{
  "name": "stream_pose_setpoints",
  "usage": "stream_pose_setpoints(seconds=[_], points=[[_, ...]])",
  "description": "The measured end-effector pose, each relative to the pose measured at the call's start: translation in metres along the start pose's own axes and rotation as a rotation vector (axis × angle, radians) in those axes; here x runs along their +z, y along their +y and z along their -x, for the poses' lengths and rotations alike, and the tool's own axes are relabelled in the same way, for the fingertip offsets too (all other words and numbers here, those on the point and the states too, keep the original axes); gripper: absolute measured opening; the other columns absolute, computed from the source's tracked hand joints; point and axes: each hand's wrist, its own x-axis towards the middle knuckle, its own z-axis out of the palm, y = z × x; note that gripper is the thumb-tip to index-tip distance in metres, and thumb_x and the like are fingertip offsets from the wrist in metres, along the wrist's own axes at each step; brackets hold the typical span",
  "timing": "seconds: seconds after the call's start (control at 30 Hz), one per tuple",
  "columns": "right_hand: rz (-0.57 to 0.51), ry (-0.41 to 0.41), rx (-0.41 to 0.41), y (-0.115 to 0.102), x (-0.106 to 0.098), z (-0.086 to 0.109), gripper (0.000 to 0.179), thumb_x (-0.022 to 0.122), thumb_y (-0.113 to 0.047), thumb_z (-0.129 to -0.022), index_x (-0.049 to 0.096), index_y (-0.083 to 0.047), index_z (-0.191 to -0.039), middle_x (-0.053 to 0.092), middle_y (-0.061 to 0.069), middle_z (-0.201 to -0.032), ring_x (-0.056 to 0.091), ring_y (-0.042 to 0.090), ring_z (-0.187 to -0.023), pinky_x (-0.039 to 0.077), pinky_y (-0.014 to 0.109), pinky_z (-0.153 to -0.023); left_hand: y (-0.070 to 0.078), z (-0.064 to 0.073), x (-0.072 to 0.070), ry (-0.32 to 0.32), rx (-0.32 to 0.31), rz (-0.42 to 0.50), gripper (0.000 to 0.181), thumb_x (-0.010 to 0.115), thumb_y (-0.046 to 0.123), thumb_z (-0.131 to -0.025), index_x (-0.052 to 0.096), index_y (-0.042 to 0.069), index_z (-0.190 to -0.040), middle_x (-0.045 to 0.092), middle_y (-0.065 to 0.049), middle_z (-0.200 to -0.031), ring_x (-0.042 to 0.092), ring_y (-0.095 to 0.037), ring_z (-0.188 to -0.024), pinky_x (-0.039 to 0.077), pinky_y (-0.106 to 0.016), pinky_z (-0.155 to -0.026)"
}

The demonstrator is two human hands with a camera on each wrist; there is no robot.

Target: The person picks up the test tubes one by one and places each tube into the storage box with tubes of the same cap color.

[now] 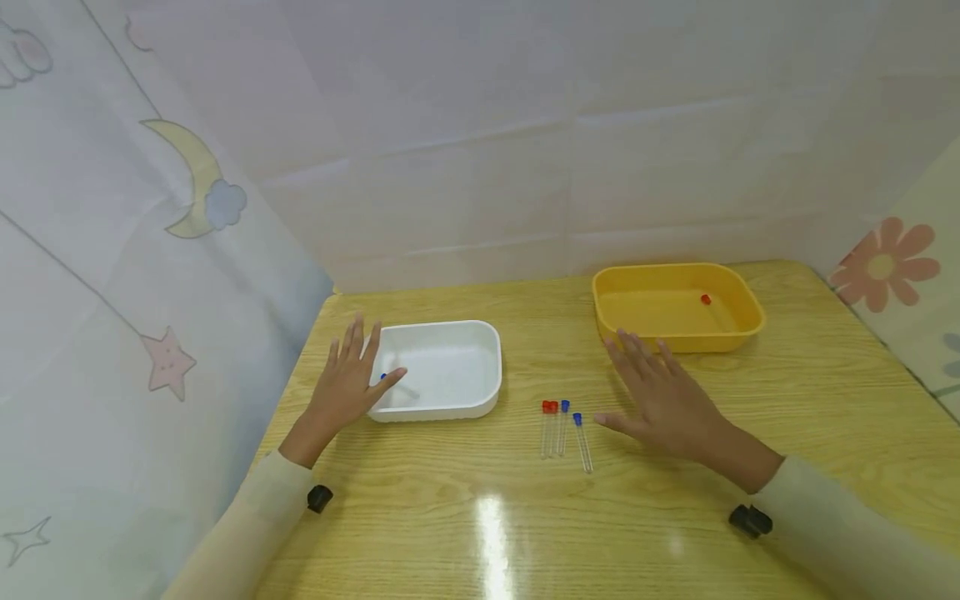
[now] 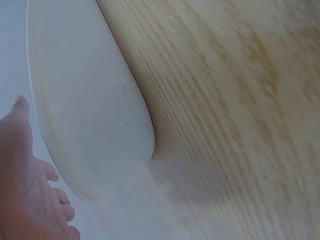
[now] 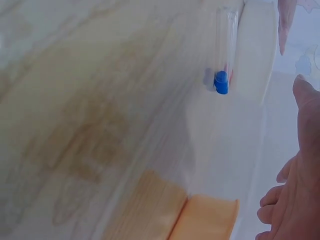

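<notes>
My left hand [image 1: 347, 385], fingers spread, hovers at the left end of a white tray [image 1: 492, 400]. Inside that tray lies a clear tube with a blue cap [image 1: 384, 377], partly hidden by the hand. The right hand [image 1: 663, 408] is held with straight fingers between the yellow tray [image 1: 675, 343] and a small group of capped tubes. Two of those tubes have red caps [image 1: 550, 407] and lie side by side; two have blue caps [image 1: 577, 419], the nearer one slightly slanted. A red-capped tube [image 1: 706, 299] lies in the yellow tray. Neither hand holds anything.
The wooden table [image 1: 420, 517] meets a pale curtain [image 1: 465, 183] at its back and sides. A black wrist strap piece [image 1: 319, 498] shows beside the left sleeve, and another black piece [image 1: 751, 521] beside the right.
</notes>
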Motion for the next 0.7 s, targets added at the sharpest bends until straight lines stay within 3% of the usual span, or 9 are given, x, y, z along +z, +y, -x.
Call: stream_pose_setpoints(seconds=[0.3, 0.53, 0.7], points=[[0.005, -0.025, -0.053, -0.014, 0.001, 0.005, 0.107, 0.056, -0.072, -0.092, 0.015, -0.003, -0.163, 0.010, 0.022, -0.167, 0.020, 0.045, -0.151, 0.004, 0.059, -0.122, -0.005, 0.006, 0.002, -0.005, -0.001, 0.023, 0.100, 0.047, 0.064, -0.101, -0.003, 0.003, -0.162, -0.009, -0.019, -0.168, -0.002, -0.037, -0.155, 0.008, -0.061, -0.121], [0.033, -0.064, -0.057, -0.021, 0.004, 0.007, 0.107, 0.053, -0.075, -0.091, 0.019, -0.003, -0.162, 0.014, 0.024, -0.166, 0.022, 0.042, -0.151, -0.001, 0.055, -0.123, -0.006, 0.009, 0.006, -0.040, -0.004, 0.037, 0.102, 0.046, 0.065, -0.100, -0.008, 0.003, -0.161, -0.012, -0.018, -0.168, -0.001, -0.039, -0.155, 0.009, -0.059, -0.122], [0.023, -0.055, -0.092, -0.024, 0.008, 0.009, 0.106, 0.056, -0.074, -0.090, 0.024, -0.001, -0.160, 0.019, 0.026, -0.165, 0.024, 0.043, -0.150, 0.005, 0.057, -0.123, -0.005, 0.012, 0.006, -0.058, -0.004, 0.034, 0.103, 0.045, 0.064, -0.101, -0.006, -0.002, -0.160, -0.015, -0.019, -0.167, 0.000, -0.041, -0.155, 0.011, -0.058, -0.122]])
